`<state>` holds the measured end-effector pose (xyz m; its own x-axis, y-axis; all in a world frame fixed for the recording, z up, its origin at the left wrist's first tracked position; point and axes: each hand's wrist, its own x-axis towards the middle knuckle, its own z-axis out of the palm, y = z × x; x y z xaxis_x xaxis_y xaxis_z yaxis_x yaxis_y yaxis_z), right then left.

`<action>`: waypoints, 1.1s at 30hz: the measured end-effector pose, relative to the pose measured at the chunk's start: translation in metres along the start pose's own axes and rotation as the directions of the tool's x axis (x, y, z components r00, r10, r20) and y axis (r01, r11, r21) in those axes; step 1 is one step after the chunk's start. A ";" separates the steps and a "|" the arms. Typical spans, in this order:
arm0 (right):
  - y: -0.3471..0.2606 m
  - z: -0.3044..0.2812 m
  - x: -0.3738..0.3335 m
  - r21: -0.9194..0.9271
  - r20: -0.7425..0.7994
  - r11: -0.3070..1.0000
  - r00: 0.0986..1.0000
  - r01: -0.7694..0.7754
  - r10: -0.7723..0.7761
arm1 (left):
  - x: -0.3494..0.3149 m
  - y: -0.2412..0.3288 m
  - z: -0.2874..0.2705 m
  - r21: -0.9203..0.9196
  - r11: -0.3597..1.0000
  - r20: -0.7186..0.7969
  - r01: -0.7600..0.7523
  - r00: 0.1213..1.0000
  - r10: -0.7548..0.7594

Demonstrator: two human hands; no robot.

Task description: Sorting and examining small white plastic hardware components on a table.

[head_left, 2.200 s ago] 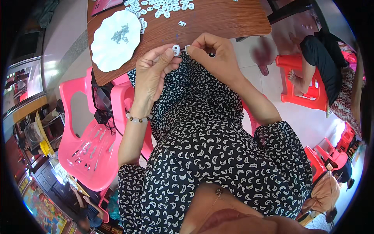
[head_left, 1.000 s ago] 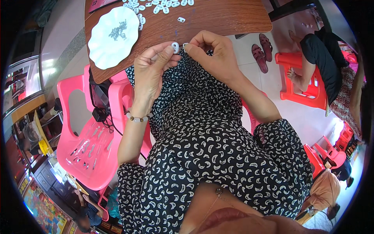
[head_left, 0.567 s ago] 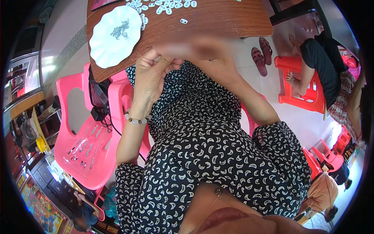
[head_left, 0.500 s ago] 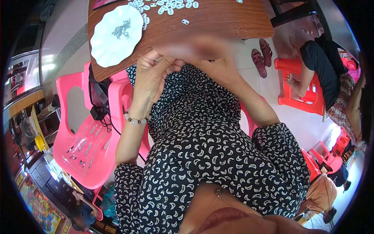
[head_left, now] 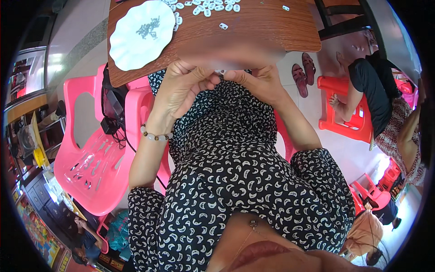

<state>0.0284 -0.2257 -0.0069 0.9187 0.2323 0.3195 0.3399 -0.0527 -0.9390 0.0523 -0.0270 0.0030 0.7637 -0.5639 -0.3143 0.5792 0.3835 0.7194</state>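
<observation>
My left hand (head_left: 185,88), with a beaded bracelet (head_left: 156,135) at its wrist, is closed in a pinch at the table's near edge. My right hand (head_left: 259,85) meets it there, thumb and fingers also pinched. Between the two sets of fingertips a bit of a small white plastic piece (head_left: 220,71) shows; a blur covers part of the fingers above it. On the table, many white oval two-holed pieces (head_left: 210,6) lie loose, and one (head_left: 223,26) sits apart, nearer to me. A white wavy-rimmed plate (head_left: 129,47) holds a little heap of small silvery metal parts (head_left: 149,28).
The brown wooden table (head_left: 290,29) ends just beyond my hands. A pink plastic chair (head_left: 93,167) stands at my left, with a black bag (head_left: 115,102) and cables beside it. To the right are slippers (head_left: 303,75), a red stool (head_left: 346,111) and a seated person (head_left: 385,97).
A bit of the white piece now shows between my fingertips, where it was hidden before. The whole view has shifted slightly; both hands stay at the table edge.
</observation>
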 end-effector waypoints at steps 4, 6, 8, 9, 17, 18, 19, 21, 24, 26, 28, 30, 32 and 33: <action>0.000 0.001 -0.001 -0.007 -0.020 1.000 1.000 -0.002 0.002 | -0.002 0.000 0.003 0.039 0.999 -0.007 -0.008 1.000 0.009; -0.002 0.001 -0.001 -0.008 -0.019 1.000 1.000 -0.004 0.004 | -0.003 0.002 0.005 0.068 0.998 -0.024 -0.010 1.000 0.011; -0.002 0.001 -0.001 -0.009 -0.019 1.000 1.000 -0.007 0.006 | -0.004 0.002 0.005 0.083 0.997 -0.017 -0.001 1.000 0.002; -0.002 0.001 -0.001 -0.013 -0.021 1.000 1.000 -0.009 0.008 | -0.004 0.002 0.006 0.083 0.997 -0.017 -0.001 1.000 0.002; -0.001 0.001 -0.002 -0.040 -0.027 0.999 0.999 0.037 -0.038 | -0.008 0.003 0.010 0.081 0.996 -0.041 0.032 0.999 -0.028; -0.001 0.001 -0.001 -0.069 -0.023 0.996 0.998 0.059 -0.061 | -0.007 0.003 0.010 0.080 0.996 -0.041 0.032 0.999 -0.029; -0.001 0.001 -0.001 -0.097 -0.018 0.992 0.996 0.082 -0.084 | -0.007 0.004 0.010 0.093 0.995 -0.046 0.044 0.998 -0.040; 0.001 0.001 0.000 -0.111 -0.003 0.991 0.997 0.076 -0.077 | -0.007 0.005 0.009 0.104 0.993 -0.051 0.058 0.997 -0.053; -0.001 -0.001 0.000 -0.120 0.021 0.990 0.997 0.079 -0.077 | -0.007 0.005 0.010 0.115 0.992 -0.054 0.061 0.997 -0.055; -0.002 0.000 0.002 -0.111 0.036 0.991 0.997 0.078 -0.074 | -0.007 0.005 0.010 0.120 0.991 -0.049 0.056 0.998 -0.051; -0.003 0.003 0.002 -0.054 0.022 0.996 0.997 0.077 -0.076 | -0.008 0.006 0.011 0.116 0.992 -0.044 0.057 0.998 -0.052; 0.004 0.004 0.001 -0.036 0.039 0.994 0.994 0.108 -0.106 | -0.008 0.007 0.012 0.114 0.992 -0.039 0.057 0.998 -0.053; 0.006 0.005 0.001 -0.018 0.058 0.990 0.989 0.138 -0.137 | -0.008 0.007 0.011 0.108 0.991 -0.032 0.074 0.997 -0.071; 0.005 0.006 0.000 0.012 0.064 0.993 0.991 0.115 -0.116 | -0.008 0.008 0.012 0.108 0.991 -0.032 0.074 0.997 -0.071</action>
<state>0.0294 -0.2205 -0.0123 0.8582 0.2990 0.4172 0.4411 -0.0140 -0.8973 0.0474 -0.0282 0.0188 0.7295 -0.5659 -0.3841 0.6000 0.2599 0.7566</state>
